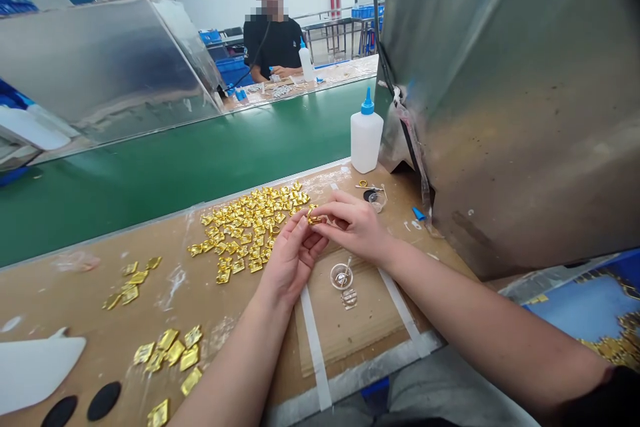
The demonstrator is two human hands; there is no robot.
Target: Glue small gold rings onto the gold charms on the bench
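Observation:
My left hand [294,255] and my right hand [356,223] meet over the bench, fingertips pinched on a small shiny gold-coloured piece [312,214]. Its exact shape is partly hidden by the fingers. Just left of and behind the hands lies a spread of many similar gold-coloured pieces [250,221]. Below my right hand, on a taped cardboard sheet [360,340], stands a small clear cup [341,276] with a thin stick leaning in it. A small clear patterned piece [349,298] rests beside the cup.
A white bottle [367,140] with a blue nozzle stands at the back right, near a large metal housing [510,107]. Beyond the bench runs a green conveyor belt [240,140]; a co-worker [274,43] sits across it. Black discs [104,401] lie front left.

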